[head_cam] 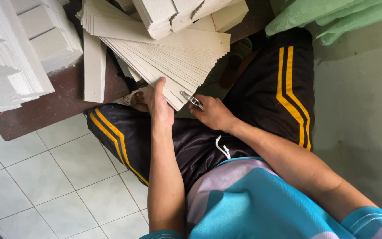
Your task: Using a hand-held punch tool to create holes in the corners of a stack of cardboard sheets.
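A fanned stack of pale cardboard strips (pixel 173 55) lies across my lap and a low brown board. My left hand (pixel 158 102) grips the near corner of the fan, thumb on top. My right hand (pixel 213 113) is closed around a small metal tool (pixel 192 99), its shiny tip touching the edge of the strips next to my left hand. I am seated, in black shorts with yellow stripes (pixel 288 88) and a blue and lilac shirt.
Stacks of white folded cardboard pieces (pixel 18 48) stand at the left on the brown board (pixel 45 110); more lie at the top (pixel 173 13). A green cloth (pixel 332 17) is at top right. White floor tiles (pixel 45 177) lie at the lower left.
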